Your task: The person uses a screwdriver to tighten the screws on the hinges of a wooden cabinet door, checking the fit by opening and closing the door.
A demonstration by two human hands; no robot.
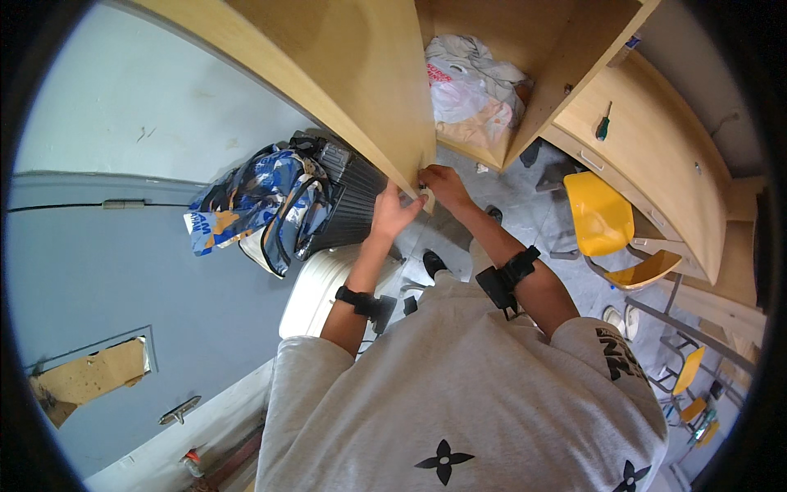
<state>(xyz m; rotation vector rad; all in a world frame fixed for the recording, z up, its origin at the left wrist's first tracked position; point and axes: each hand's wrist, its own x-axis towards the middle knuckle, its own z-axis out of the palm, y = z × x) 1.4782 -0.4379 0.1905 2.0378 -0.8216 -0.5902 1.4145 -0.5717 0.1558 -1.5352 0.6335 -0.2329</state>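
Observation:
An open pale wooden cabinet door (pixel 361 74) stands in front of me, its corner reaching down between my hands. My left hand (pixel 395 211) holds the door's edge from the left, with its thumb stretched across the corner. From the right, my right hand (pixel 445 187) has its fingers pinched together against the door's inner face; whatever is in them is hidden. Just below the fingertips, a small pale curved piece (pixel 429 202) shows at the corner, too small to name. Inside the open cabinet (pixel 566 49) lie crumpled plastic bags (pixel 463 94) and grey cloth.
A green-handled screwdriver (pixel 603 127) lies on the wooden desk (pixel 656 123) at right, with a yellow chair (pixel 598 213) beside it. At left are a dark suitcase (pixel 348 201), a blue patterned bag (pixel 270 197), a white suitcase (pixel 316 287) and a grey door (pixel 106 271).

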